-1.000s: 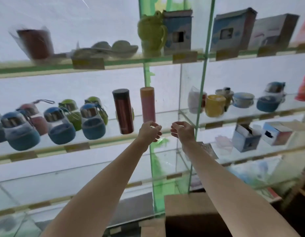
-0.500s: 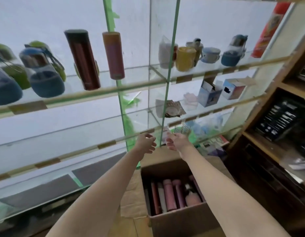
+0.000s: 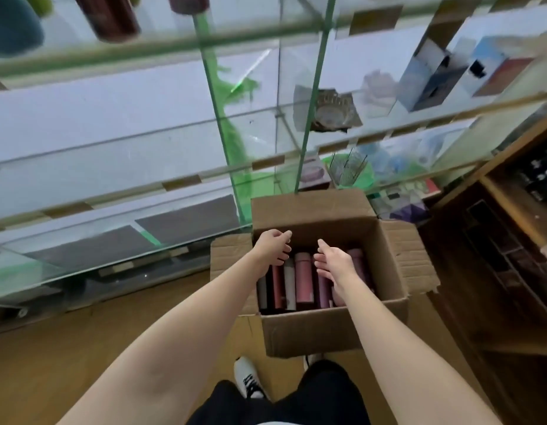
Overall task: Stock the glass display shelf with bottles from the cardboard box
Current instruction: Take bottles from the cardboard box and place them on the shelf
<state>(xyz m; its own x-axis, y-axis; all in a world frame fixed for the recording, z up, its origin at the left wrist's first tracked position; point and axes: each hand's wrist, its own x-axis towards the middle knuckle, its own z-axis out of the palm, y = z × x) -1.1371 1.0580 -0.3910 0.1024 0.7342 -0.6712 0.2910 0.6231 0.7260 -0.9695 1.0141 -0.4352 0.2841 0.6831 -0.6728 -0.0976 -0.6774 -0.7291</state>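
1. Both hands reach over the open cardboard box (image 3: 333,335), left hand (image 3: 273,248) and right hand (image 3: 335,262) empty, fingers loosely spread, likely to grab bottles.
2. The pink bottles (image 3: 304,277) lie packed inside, below the glass shelf (image 3: 112,191).

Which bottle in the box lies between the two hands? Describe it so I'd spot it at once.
Find the open cardboard box on the floor below the glass shelves. Bottles lie side by side inside. The pink bottle sits mid-row, matte and paler than the dark red one on its left.
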